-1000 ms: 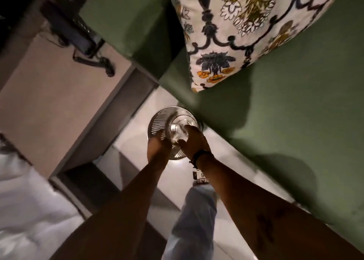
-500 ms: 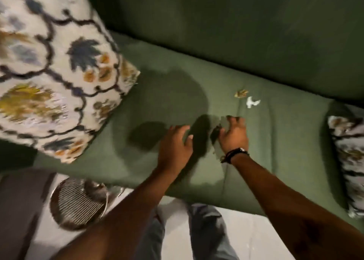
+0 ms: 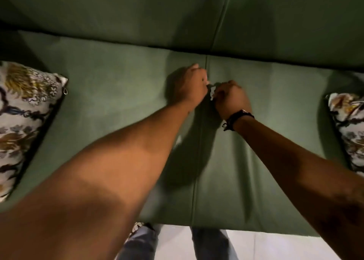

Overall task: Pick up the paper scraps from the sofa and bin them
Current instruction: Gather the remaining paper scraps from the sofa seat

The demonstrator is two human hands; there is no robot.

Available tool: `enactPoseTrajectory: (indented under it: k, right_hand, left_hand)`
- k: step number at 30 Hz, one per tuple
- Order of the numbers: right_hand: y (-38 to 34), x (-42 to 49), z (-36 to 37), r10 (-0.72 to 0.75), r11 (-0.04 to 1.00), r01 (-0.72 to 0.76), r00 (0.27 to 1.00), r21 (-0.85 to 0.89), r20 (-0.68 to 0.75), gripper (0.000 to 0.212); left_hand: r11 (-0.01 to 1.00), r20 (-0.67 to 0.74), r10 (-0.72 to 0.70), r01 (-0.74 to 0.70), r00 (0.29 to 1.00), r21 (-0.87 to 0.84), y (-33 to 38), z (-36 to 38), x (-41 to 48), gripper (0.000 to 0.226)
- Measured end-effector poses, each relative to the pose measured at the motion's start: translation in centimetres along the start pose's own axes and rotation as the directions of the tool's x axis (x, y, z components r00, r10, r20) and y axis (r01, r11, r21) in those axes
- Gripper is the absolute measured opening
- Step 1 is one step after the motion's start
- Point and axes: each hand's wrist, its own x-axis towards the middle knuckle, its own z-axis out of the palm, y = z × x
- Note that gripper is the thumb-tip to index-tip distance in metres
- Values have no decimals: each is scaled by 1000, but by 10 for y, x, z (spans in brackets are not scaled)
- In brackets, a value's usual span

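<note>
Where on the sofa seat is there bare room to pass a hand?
Bare green sofa seat lies between the patterned left cushion and left hand, and between right hand and right cushion. Crowded mid-seam: both hands meet at a white paper scrap.

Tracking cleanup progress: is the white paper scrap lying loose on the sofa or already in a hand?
In a hand: the right hand pinches the paper scrap, fingers curled around it above the sofa.

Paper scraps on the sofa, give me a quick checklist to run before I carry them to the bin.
1. White scrap pinched at right hand: ok.
2. Left hand closed on scraps: cannot tell, curled.
3. Sofa seat free of visible scraps: not ok, pale bit beside left forearm, blurred.
4. Seam between cushions checked: cannot tell.
5. Bin in view: not ok.
</note>
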Motion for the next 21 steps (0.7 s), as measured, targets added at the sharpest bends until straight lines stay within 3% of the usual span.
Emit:
enactPoseTrajectory:
  k: [3, 6, 10, 12, 14, 17, 19, 21]
  right_hand:
    - [-13, -29, -3, 74, 986, -67, 997, 155, -37, 20]
    - [-50, -82, 8, 88, 954, -92, 996, 285, 25, 15]
    - [-132, -185, 53, -202, 906, 111, 961, 408, 188, 19]
    - [-181, -239, 84, -345, 882, 185, 880, 433, 327, 16]
    - [-232, -289, 121, -466, 857, 284, 783, 430, 412, 18]
    - [-293, -334, 188, -606, 796, 496, 646, 349, 464, 7]
    - [-324, -348, 225, -551, 825, 469, 548, 315, 629, 19]
    - [-339, -355, 250, -436, 855, 480, 462, 196, 773, 29]
  left_hand:
    - [963, -119, -124, 90, 985, -253, -14, -18, -48, 12]
    - [898, -288, -302, 171, 909, -405, -62, -52, -127, 8]
    - [831, -441, -505, 280, 742, -480, -157, -102, -255, 8]
    - [752, -461, -653, 446, 601, -485, -214, -120, -315, 7]
    - [577, -405, -816, 605, 412, -548, -266, -131, -366, 13]
    - [386, -358, -913, 704, 197, -596, -333, -136, -413, 18]
    - [287, -308, -944, 768, 123, -573, -370, -134, -433, 19]
    - [252, -226, -962, 812, 152, -527, -396, -129, -446, 19]
